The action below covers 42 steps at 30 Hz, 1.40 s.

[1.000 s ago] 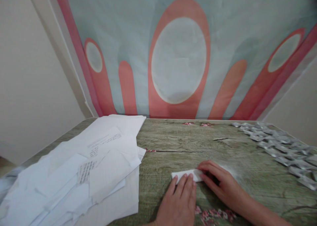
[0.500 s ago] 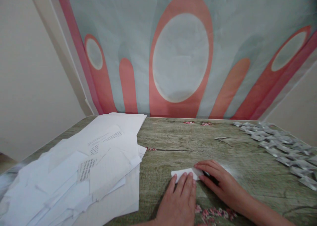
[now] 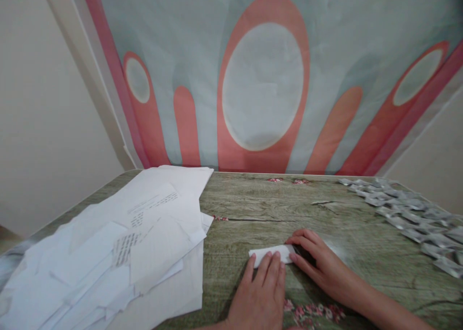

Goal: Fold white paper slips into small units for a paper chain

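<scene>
A small folded white paper [image 3: 272,253] lies on the wood-patterned table [image 3: 260,209] near the front edge. My left hand [image 3: 261,296] rests flat with its fingertips pressing the paper's near edge. My right hand [image 3: 318,265] lies on the paper's right end, fingers stretched and pressing it down. Part of the paper is hidden under my right fingers.
A loose heap of white sheets [image 3: 119,253], some with printed text, covers the table's left side. Several small folded paper pieces [image 3: 408,212] lie scattered at the right. A wall hanging with red arches [image 3: 262,84] stands behind the table.
Both hands stay on the folded paper with only a slight shift; the view has moved a little. Nothing else has changed.
</scene>
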Motion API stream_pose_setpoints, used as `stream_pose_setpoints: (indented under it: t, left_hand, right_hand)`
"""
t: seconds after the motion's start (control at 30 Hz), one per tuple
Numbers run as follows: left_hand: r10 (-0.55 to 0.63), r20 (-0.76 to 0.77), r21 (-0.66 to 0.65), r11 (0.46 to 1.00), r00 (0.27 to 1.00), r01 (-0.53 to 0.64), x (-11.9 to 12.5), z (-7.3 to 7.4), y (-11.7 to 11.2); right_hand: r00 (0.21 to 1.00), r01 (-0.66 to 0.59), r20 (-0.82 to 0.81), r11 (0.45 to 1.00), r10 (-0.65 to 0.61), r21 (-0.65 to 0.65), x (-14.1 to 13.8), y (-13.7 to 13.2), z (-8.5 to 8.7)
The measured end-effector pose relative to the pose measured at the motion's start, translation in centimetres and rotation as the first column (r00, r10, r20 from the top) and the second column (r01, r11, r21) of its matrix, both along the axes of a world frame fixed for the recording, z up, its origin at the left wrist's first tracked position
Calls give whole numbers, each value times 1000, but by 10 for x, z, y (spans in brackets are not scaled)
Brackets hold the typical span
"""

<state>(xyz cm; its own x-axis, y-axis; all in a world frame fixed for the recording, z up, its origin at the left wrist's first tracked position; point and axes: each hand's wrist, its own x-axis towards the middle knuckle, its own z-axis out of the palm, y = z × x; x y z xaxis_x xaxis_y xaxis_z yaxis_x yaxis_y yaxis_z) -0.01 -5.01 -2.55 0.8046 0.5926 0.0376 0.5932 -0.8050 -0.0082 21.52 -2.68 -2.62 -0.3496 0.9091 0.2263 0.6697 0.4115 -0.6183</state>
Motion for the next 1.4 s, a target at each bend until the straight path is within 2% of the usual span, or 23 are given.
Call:
stream_pose_setpoints:
  t: [0.13, 0.27, 0.47, 0.6, 0.7, 0.87, 1.03, 1.4]
  left_hand:
    - [4, 0, -23, 1000, 1000, -4, 0, 0, 1]
    - [9, -3, -52, 999, 1000, -9, 1, 7, 3]
    - [8, 33, -150, 989, 999, -3, 2, 22, 14]
    - [7, 50, -152, 988, 999, 1, -1, 21, 20]
    - [11, 55, -155, 988, 998, -2, -2, 17, 22]
    - [15, 49, -200, 980, 999, -5, -3, 16, 23]
    - [25, 38, -222, 975, 999, -16, -4, 17, 23]
    - [42, 27, -180, 983, 999, -36, -6, 14, 18]
  right_hand:
    - [1000, 10, -3, 1000, -10, 8, 0, 0, 0]
    - [1000, 8, -19, 1000, -8, 9, 0, 2, -2]
    - [999, -39, 6, 994, 40, -101, 4, 7, 7]
    - [995, -80, 44, 984, 88, -161, 7, 18, 19]
    - [995, -92, 30, 986, 97, -135, 6, 27, 24]
    - [992, -117, -58, 991, 113, -71, 3, 34, 14]
    - [989, -110, -104, 991, 102, -77, 5, 35, 4]
    - [992, -69, -116, 994, 60, -81, 4, 36, 3]
